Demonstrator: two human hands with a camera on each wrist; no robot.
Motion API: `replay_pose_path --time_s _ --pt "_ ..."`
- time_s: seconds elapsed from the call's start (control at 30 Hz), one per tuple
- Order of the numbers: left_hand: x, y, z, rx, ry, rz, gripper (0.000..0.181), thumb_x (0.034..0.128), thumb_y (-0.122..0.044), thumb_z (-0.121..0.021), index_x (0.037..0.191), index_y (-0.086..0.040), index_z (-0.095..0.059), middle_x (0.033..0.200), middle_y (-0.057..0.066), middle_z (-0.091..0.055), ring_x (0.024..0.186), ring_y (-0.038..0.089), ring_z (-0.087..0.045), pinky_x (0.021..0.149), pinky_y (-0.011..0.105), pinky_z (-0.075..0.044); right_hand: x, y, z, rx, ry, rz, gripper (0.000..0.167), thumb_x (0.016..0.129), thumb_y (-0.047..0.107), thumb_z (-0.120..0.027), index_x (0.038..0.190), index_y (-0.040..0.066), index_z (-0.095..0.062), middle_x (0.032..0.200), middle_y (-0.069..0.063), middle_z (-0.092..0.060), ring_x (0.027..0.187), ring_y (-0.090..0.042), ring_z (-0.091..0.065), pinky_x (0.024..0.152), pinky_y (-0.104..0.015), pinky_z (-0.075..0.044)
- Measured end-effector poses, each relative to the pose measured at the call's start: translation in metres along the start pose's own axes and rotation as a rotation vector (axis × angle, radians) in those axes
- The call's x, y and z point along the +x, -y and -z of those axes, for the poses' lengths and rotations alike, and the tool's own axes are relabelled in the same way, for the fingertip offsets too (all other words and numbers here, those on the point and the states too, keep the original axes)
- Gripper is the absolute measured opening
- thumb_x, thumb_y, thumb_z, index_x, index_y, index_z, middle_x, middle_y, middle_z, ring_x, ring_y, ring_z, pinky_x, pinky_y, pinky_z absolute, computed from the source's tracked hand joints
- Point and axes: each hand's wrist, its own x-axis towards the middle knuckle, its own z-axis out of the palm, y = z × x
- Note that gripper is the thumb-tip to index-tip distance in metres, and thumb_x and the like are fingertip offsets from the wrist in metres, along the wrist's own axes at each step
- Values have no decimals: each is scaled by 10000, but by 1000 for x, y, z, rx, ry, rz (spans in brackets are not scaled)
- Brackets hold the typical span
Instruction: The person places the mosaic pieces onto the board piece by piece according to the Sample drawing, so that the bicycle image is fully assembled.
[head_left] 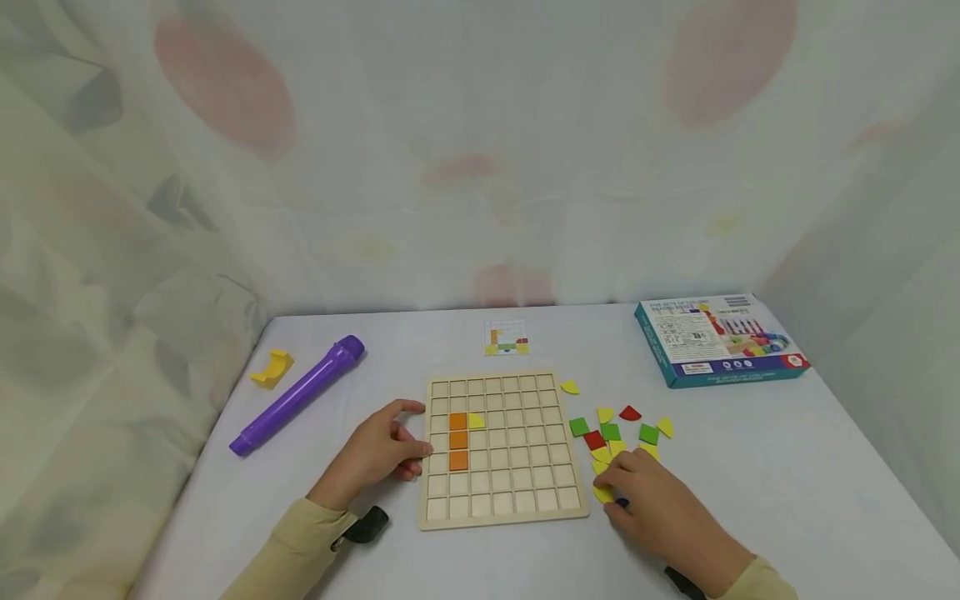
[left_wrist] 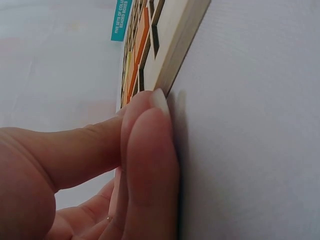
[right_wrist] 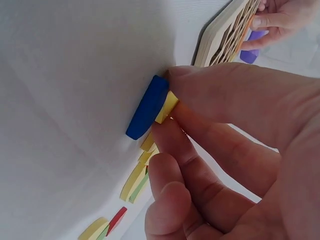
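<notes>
The right hand touched a flat blue piece with its thumb, right of the pale wooden grid board; whether it was pinched was unclear. The left hand, thumb and forefinger apart, touched the board's left edge. Three orange squares and one yellow quarter-circle sat in cells; yellow, red and green pieces lay loose, the printed card's lower part apparently uncopied.

Soft, diffuse light; faint shadow along left fingers.
</notes>
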Motion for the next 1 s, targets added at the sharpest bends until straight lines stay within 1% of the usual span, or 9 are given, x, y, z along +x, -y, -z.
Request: replay_pose_path --time_s 0.13,0.27,0.3,0.43,0.5,0.53,0.73,0.87,1.0 --pt "-1 1 0 -3 1 -4 694 903 -101 -878 1512 -180 -554 890 120 -705 645 190 -726 614 347 -656 0 0 1 -3 1 4 236 855 253 -933 1063 269 -823 1056 158 -677 1025 -47 -567 994 -349 -617" --pt "-1 2 0 3 -2 -3 694 904 -108 -878 1513 -181 -555 888 117 -706 644 192 -721 611 343 -652 0 6 2 -18 -30 39 242 847 249 -936 1054 286 -816 1038 180 -671 1000 -24 -552 947 -324 -617" --pt "-2 2 0 4 -2 -2 693 905 -108 -877 1513 -181 -554 889 117 -705 644 193 -720 611 342 -652 1 9 2 -22 -45 60 234 851 240 -930 1050 286 -815 1037 183 -670 1001 -23 -552 937 -316 -617" --pt "-2 1 0 -3 -1 -4 691 906 -106 -875 1513 -182 -554 887 120 -704 645 195 -716 611 343 -651 6 23 3 -14 -101 206 174 902 164 -867 1058 227 -823 1040 148 -701 1007 -57 -598 902 -304 -624" --pt "-3 0 0 -7 0 -8 690 906 -107 -874 1514 -180 -555 887 120 -706 645 196 -716 611 343 -650 10 27 4 -9 -116 252 167 915 123 -835 1067 191 -822 1054 115 -720 1031 -85 -624 903 -316 -626" --pt "-3 -1 -1 -8 1 -10 689 906 -108 -875 1513 -179 -556 886 120 -708 646 196 -716 611 344 -650 11 28 5 -4 -119 252 172 915 116 -830 1074 181 -821 1058 105 -722 1037 -92 -630 904 -321 -627" --pt "-4 -4 0 -2 0 -3 688 907 -101 -874 1510 -179 -554 899 122 -708 654 197 -722 620 350 -656 10 20 12 22 -86 95 245 860 190 -918 1080 215 -814 1058 132 -683 1025 -47 -578 914 -324 -618" --pt "-4 -4 1 2 -3 1 694 903 -87 -873 1510 -176 -550 892 125 -715 648 196 -722 619 354 -660 7 13 12 6 -41 67 266 837 244 -942 1070 223 -814 1052 123 -693 988 -58 -555 900 -335 -615" --pt "-4 -3 -1 -4 0 0 687 910 -79 -863 1514 -164 -547 891 128 -713 646 194 -727 620 358 -663 5 9 8 -19 -28 59 260 830 247 -947 1052 230 -813 1020 125 -670 975 -56 -551 902 -341 -613"
